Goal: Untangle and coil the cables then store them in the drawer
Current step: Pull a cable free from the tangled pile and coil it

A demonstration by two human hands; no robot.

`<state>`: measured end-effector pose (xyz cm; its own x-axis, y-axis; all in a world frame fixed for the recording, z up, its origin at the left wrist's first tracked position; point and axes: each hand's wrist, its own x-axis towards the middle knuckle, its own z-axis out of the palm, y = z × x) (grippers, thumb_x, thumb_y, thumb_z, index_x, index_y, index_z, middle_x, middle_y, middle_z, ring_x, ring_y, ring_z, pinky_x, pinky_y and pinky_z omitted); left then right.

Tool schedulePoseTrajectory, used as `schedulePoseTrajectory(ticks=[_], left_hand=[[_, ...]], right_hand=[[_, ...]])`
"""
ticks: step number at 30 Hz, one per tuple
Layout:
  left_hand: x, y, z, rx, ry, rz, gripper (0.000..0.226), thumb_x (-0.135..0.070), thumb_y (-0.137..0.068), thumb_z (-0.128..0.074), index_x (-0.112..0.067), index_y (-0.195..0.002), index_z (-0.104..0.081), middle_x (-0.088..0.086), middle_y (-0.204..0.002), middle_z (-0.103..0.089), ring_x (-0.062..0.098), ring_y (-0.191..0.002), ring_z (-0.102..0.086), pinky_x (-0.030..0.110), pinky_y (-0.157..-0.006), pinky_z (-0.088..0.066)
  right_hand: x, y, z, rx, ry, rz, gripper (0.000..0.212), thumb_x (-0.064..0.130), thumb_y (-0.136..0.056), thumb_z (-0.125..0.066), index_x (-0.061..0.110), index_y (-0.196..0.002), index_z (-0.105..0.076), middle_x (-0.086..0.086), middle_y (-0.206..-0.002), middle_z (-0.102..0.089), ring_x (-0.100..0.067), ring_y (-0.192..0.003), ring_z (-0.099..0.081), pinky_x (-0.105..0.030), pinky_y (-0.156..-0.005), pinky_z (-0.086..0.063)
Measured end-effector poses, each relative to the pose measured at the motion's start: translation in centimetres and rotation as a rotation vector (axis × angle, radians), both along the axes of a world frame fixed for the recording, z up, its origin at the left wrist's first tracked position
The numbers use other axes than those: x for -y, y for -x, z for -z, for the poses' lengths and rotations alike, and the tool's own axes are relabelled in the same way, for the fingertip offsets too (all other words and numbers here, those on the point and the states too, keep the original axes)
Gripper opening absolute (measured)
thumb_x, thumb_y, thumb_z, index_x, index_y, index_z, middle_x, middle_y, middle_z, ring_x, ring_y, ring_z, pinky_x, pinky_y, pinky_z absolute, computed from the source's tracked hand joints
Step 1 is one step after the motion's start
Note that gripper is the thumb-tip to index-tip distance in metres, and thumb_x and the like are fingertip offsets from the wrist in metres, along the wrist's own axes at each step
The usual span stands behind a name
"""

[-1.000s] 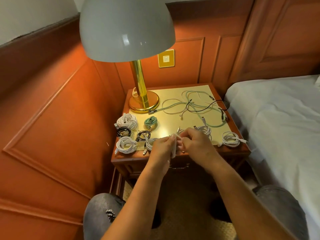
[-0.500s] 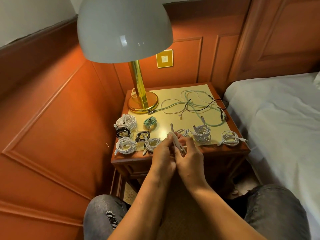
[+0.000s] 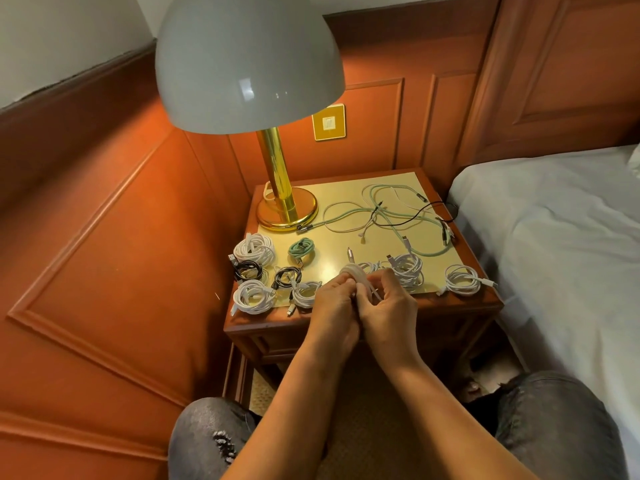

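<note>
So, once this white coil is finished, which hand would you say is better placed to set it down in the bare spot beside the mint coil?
Probably the left hand: it grips the white coil and sits nearer the mint coil; the right hand lies farther.

white cables (image 3: pixel 254 296), mint cable (image 3: pixel 302 250), brass lamp (image 3: pixel 277 174)

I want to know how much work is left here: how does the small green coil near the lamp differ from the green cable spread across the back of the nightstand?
The green coil is wound into a tight, compact bundle; the loose green cable sprawls in wide open loops. The coil lies alone, apart from its neighbours, while the loose cable crosses a black cable and a white one in a tangle. The coil covers a small patch of the nightstand; the loose cable spans much of the back. Both look the same pale green.
</note>
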<state>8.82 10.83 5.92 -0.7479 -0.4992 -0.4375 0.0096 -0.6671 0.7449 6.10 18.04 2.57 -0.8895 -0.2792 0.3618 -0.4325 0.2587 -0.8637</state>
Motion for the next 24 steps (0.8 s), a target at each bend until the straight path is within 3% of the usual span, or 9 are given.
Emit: schedulePoseTrajectory(ticks=[4,6,8,14,17,19,21,23,24], left_hand=[[0.0,-0.5,-0.5,0.0,0.158,0.031,0.03,-0.005,-0.099,-0.047,0.001,-0.079,-0.068,0.013,-0.07,-0.067,0.019,-0.067,-0.066,0.027,-0.066,-0.055],[0.1,-0.5,-0.6,0.038,0.269,0.001,0.03,-0.007,-0.098,-0.051,0.0,-0.073,-0.067,0.008,-0.061,-0.066,0.015,-0.057,-0.064,0.023,-0.056,-0.053],[0.2,-0.6,-0.2,0.101,0.403,-0.034,0.029,-0.011,-0.096,-0.057,-0.004,-0.069,-0.065,0.004,-0.057,-0.063,0.014,-0.055,-0.061,0.025,-0.056,-0.05],[0.1,-1.9,-0.5,0.074,0.606,0.013,0.033,-0.012,-0.098,-0.053,-0.009,-0.071,-0.073,0.013,-0.072,-0.07,0.024,-0.071,-0.066,0.036,-0.072,-0.053],[0.0,-2.8,-2.1,0.109,0.668,0.166,0.037,-0.012,-0.101,-0.047,-0.017,-0.077,-0.075,0.011,-0.086,-0.074,0.025,-0.09,-0.07,0.047,-0.092,-0.053],[0.0,-3.9,-3.6,0.079,0.644,0.177,0.037,-0.011,-0.101,-0.047,-0.021,-0.077,-0.073,0.004,-0.088,-0.075,0.018,-0.092,-0.071,0.041,-0.09,-0.055],[0.2,-5.1,-5.1,0.024,0.648,0.093,0.03,-0.01,-0.1,-0.047,-0.017,-0.084,-0.071,0.005,-0.091,-0.073,0.013,-0.09,-0.071,0.031,-0.076,-0.058],[0.9,-5.9,-5.6,0.052,0.8,0.009,0.022,-0.015,-0.1,-0.048,-0.012,-0.094,-0.068,0.005,-0.095,-0.071,0.015,-0.09,-0.071,0.026,-0.069,-0.058],[1.6,-5.9,-5.4,0.09,0.954,-0.007,0.019,-0.017,-0.099,-0.049,-0.013,-0.101,-0.068,0.001,-0.101,-0.07,0.015,-0.093,-0.069,0.026,-0.073,-0.057]], right_hand=[[0.0,-0.1,-0.4,0.029,0.028,0.011,0.009,0.012,-0.09,-0.067,0.013,-0.087,-0.058,0.0,-0.078,-0.064,-0.015,-0.071,-0.063,-0.033,-0.064,-0.054],[-0.1,-0.4,-0.6,0.025,0.063,0.004,0.011,0.01,-0.09,-0.066,0.014,-0.086,-0.057,0.002,-0.076,-0.064,-0.011,-0.068,-0.063,-0.023,-0.06,-0.052],[-0.1,-0.9,-0.8,0.029,0.099,-0.007,0.011,0.009,-0.091,-0.066,0.015,-0.086,-0.058,0.004,-0.076,-0.064,-0.007,-0.069,-0.063,-0.013,-0.058,-0.049],[-0.2,-1.2,-1.3,0.157,0.191,-0.028,0.01,0.008,-0.092,-0.064,0.015,-0.088,-0.058,0.004,-0.075,-0.065,-0.003,-0.068,-0.065,-0.013,-0.055,-0.05],[-0.4,-1.1,-1.6,0.199,0.222,-0.025,0.01,0.011,-0.091,-0.065,0.019,-0.09,-0.058,0.004,-0.079,-0.068,-0.008,-0.07,-0.068,-0.028,-0.06,-0.058],[-0.4,-1.1,-1.9,0.2,0.236,-0.013,0.015,0.012,-0.091,-0.065,0.025,-0.088,-0.057,0.007,-0.078,-0.067,-0.01,-0.071,-0.068,-0.031,-0.061,-0.058],[-0.5,-0.7,-2.5,0.177,0.248,0.035,0.019,0.012,-0.09,-0.065,0.027,-0.086,-0.054,0.01,-0.078,-0.065,-0.009,-0.072,-0.067,-0.026,-0.06,-0.056],[-0.9,0.1,-3.0,0.161,0.249,0.053,0.017,0.011,-0.09,-0.066,0.024,-0.088,-0.055,0.008,-0.08,-0.065,-0.008,-0.075,-0.066,-0.017,-0.058,-0.053],[-1.2,0.6,-3.3,0.17,0.252,0.033,0.014,0.011,-0.09,-0.066,0.021,-0.09,-0.056,0.005,-0.082,-0.065,-0.008,-0.077,-0.066,-0.015,-0.058,-0.052]])
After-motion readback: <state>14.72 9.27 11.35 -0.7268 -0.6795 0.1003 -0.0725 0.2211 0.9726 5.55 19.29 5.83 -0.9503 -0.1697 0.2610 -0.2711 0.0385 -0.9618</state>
